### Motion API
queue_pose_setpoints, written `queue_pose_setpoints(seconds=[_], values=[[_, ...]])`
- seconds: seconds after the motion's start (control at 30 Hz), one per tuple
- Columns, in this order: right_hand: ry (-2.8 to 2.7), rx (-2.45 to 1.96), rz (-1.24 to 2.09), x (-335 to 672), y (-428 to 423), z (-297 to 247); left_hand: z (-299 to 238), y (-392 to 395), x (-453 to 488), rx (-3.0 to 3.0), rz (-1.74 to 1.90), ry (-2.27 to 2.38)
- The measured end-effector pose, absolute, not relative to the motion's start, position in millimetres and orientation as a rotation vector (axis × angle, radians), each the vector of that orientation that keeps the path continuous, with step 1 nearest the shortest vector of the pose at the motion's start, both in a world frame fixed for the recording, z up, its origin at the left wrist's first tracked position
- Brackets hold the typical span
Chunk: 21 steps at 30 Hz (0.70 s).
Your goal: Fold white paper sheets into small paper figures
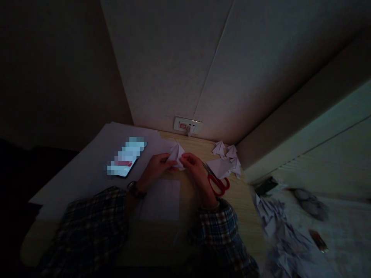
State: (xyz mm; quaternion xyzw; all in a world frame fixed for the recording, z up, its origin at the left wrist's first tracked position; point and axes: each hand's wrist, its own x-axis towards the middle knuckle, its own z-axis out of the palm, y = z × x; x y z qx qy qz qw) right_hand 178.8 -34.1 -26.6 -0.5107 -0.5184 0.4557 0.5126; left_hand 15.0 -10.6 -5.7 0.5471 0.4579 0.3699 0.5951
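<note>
A small piece of folded white paper (176,154) is held up between both hands over the table. My left hand (159,166) pinches its left and lower side, with a dark watch on the wrist. At its right edge, the fingertips of my right hand (193,164) are closed on the same paper. Below the hands lies a flat square sheet of paper (165,199). Red-handled scissors (217,186) rest to the right of my right hand, their blades partly under a folded paper piece (222,168). Something red shows beneath the held paper, too dim to name.
Large white sheets (95,162) cover the table's left side, with a lit phone (127,158) on them. Several folded paper shapes (230,152) sit at the back right. A wall socket (187,126) holds a plug. Beyond the right edge lies a heap of folded paper (284,235).
</note>
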Motion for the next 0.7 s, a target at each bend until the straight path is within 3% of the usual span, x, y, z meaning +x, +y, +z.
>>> queue_pose_setpoints(seconds=[0.7], values=[[-1.251, -1.321, 1.002, 172.3, -36.0, -27.3, -8.1, -14.6, 20.3, 1.199, 0.881, 1.088]])
